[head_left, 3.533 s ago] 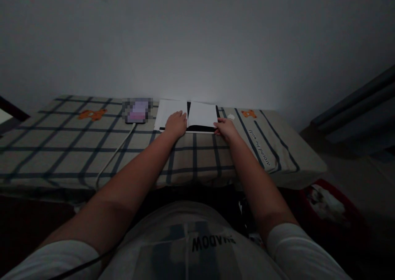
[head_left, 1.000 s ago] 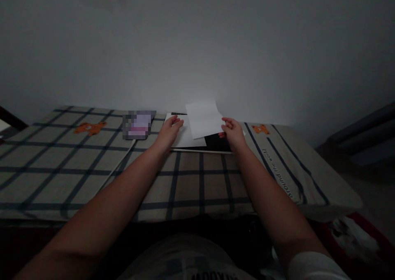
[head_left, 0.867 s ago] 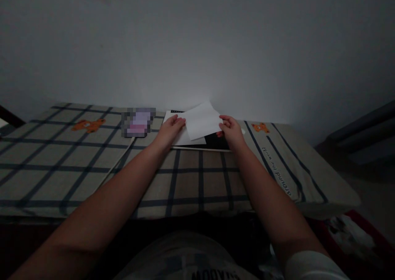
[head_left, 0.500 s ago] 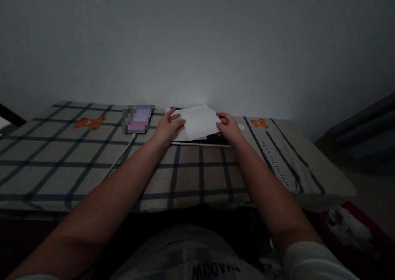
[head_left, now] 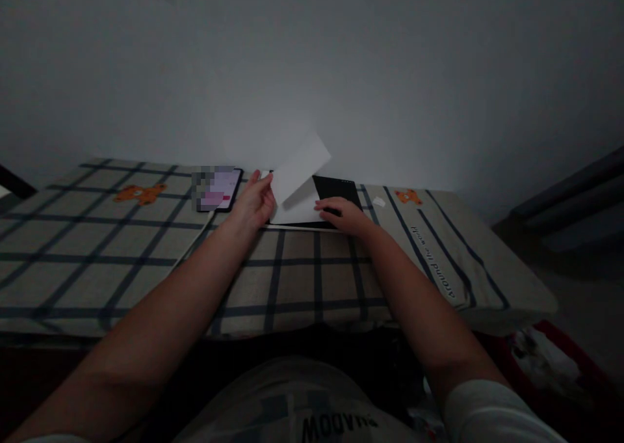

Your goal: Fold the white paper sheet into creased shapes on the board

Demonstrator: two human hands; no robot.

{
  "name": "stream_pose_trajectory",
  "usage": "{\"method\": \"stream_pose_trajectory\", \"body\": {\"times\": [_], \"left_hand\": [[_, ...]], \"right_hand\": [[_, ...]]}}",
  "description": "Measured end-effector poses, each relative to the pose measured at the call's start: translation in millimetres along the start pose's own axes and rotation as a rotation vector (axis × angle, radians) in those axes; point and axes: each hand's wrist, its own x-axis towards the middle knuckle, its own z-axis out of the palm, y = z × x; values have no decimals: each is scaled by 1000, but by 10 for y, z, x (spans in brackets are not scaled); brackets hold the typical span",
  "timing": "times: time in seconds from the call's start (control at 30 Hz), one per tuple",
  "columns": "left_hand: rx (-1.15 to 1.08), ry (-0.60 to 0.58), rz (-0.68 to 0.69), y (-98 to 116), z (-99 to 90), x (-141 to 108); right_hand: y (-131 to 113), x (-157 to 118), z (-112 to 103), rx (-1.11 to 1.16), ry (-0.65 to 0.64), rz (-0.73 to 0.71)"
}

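In the head view my left hand [head_left: 258, 202] pinches the left edge of a white sheet of paper [head_left: 299, 166]. The sheet's free end stands raised and tilts up toward the wall. Beneath it lies another white sheet [head_left: 305, 207], flat on a black, book-like flat thing [head_left: 338, 189] with a pale lower edge. My right hand [head_left: 344, 215] rests at the right side of the lower sheet, fingers stretched leftward and thumb apart, and the raised sheet is out of its grasp.
A tablet or large phone [head_left: 217, 189] with a blurred screen lies on the left, a white cable [head_left: 192, 241] running from it. A checked cloth [head_left: 297, 280] covers the table against the wall [head_left: 312, 72]. A small white scrap [head_left: 379, 201] sits right of the black thing.
The upper sheet, held by both hands before, has swung up and left. My right hand has let go of it and moved left and down onto the lower sheet, uncovering more black surface.
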Motion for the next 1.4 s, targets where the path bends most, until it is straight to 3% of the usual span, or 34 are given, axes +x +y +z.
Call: {"method": "stream_pose_trajectory", "body": {"times": [0.17,0.37,0.63,0.87,1.13,1.4], "left_hand": [[-45,-3,-6,8,20,-17],[-15,-15,18,-9,6,11],[161,-71,54,-61,-84,94],[162,-93,61,-81,-73,41],[163,-101,64,-82,-46,3],[327,-256,71,-157,-84,-18]], "right_hand": [[-70,-9,-46,-215,-85,-4],[-96,-65,-222,-476,0,273],[-117,-88,-115,-587,-55,433],[-122,-74,-138,-398,-112,172],[-9,-88,-167,-345,-36,211],[24,-102,-110,-472,-44,354]]}}
